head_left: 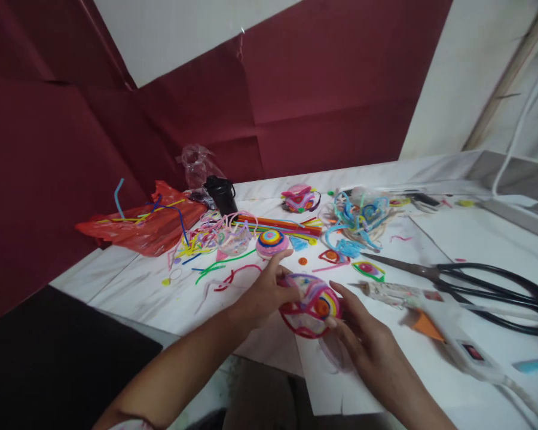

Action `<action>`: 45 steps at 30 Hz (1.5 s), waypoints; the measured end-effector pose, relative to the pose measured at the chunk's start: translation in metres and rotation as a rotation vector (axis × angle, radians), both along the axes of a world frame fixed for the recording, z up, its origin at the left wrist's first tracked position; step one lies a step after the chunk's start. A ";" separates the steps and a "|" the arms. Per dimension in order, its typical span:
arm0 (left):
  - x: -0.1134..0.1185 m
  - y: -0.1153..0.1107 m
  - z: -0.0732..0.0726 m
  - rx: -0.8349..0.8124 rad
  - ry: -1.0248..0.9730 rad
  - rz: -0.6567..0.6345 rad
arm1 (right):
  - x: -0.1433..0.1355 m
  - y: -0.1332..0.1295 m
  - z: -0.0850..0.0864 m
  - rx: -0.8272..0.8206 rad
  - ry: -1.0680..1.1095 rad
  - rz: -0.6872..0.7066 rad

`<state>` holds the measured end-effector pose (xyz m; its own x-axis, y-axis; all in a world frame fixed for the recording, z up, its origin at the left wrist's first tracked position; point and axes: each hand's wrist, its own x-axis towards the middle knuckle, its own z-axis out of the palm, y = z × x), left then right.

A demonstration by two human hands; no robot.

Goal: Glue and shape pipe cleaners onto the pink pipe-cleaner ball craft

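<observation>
A rounded craft piece (305, 327), covered in red, pink, purple and rainbow fuzzy strips like pipe cleaners, is held between both hands above the table's front edge. My left hand (266, 292) grips its left side, thumb and fingers closed on it. On its right side, my right hand (363, 334) curls its fingers around the rim. Just beyond stands a striped dome (272, 243) with coloured rings. Two eye-shaped pieces, one orange (333, 257) and one green-edged (368, 270), lie nearby with an orange disc (302, 261).
Large black-handled scissors (434, 272) and a white glue gun (466, 346) lie at the right. Further back are a blue pipe-cleaner tangle (354, 221), a pink craft piece (299, 198), a bundle of coloured sticks (278, 228), a black bottle (222, 196) and a red plastic bag (161, 224).
</observation>
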<state>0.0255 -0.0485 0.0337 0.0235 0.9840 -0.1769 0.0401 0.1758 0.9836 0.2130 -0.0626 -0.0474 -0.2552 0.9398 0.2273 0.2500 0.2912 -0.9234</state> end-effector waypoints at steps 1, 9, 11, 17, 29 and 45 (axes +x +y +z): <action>0.001 -0.001 0.002 0.004 0.005 -0.004 | 0.000 -0.001 0.002 0.011 0.005 -0.018; 0.006 -0.005 0.011 0.059 0.044 -0.033 | 0.005 -0.001 0.004 0.032 0.029 -0.016; 0.009 -0.005 0.013 0.067 0.053 -0.033 | 0.009 0.001 -0.001 0.018 0.034 -0.006; 0.015 -0.006 0.015 0.029 0.064 -0.027 | 0.021 0.006 -0.013 -0.041 0.061 0.111; 0.016 -0.003 0.011 -0.058 0.095 0.010 | 0.003 -0.001 -0.009 -0.092 0.165 -0.042; -0.005 0.011 -0.010 -0.126 -0.047 -0.030 | 0.008 0.008 -0.003 -0.140 -0.046 0.071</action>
<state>0.0202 -0.0377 0.0238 0.0634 0.9528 -0.2969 0.0015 0.2974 0.9547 0.2212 -0.0542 -0.0508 -0.3295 0.9406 0.0816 0.2765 0.1787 -0.9443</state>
